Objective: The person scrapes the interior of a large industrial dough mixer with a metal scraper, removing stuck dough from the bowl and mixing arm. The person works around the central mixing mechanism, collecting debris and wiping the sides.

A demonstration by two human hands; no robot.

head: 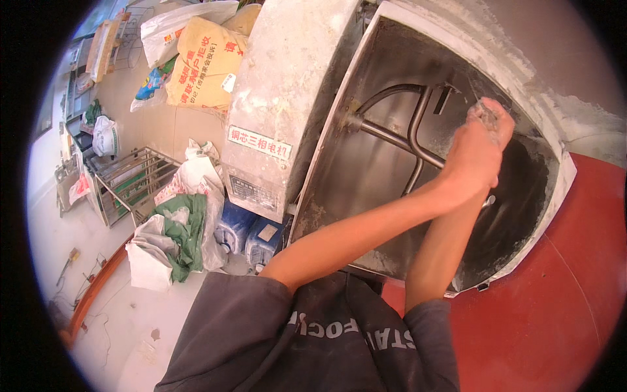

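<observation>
My left hand (468, 157) and my right hand (504, 125) are pressed together above the open steel trough of a mixing machine (343, 196). A small wet-looking grey wad (487, 117) shows between the fingers; its material is unclear. My left forearm crosses in front of the right one, so much of the right hand is hidden. Below and to the left of the hands, a bent tubular steel mixing arm (392, 136) spans the trough. A short flat metal blade (443, 100) is joined near its upper part. Dried grey residue coats parts of the trough walls.
The machine's pale motor housing (274, 98) bears a printed label. Left of it lie printed sacks (205, 63), a metal rack (142, 176), crumpled green and white bags (181, 235) and blue jerrycans (264, 240). A red surface (539, 304) borders the trough at right.
</observation>
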